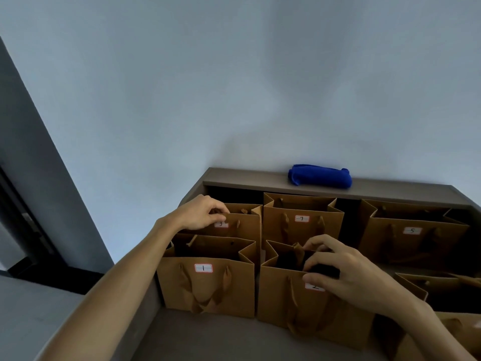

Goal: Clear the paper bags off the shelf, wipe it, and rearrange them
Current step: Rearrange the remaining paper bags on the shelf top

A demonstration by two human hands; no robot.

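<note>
Several brown paper bags with numbered labels stand on a grey shelf (pixel 208 334). My left hand (pixel 201 213) pinches the top front edge of the back-left bag (pixel 247 225), partly covering its label. My right hand (pixel 338 272) grips the top rim of the front bag labelled 2 (pixel 281 303), fingers reaching into its opening. Bag 1 (pixel 205 285) stands at the front left, bag 7 (pixel 302 220) behind bag 2, bag 5 (pixel 411 235) at the right. A folded blue cloth (pixel 320 175) lies on the upper ledge (pixel 247 182).
More brown bags (pixel 429 287) sit at the right edge, partly cut off. A pale wall rises behind the shelf. A dark doorway (pixel 15 204) lies to the left. Bare shelf surface shows in front of bags 1 and 2.
</note>
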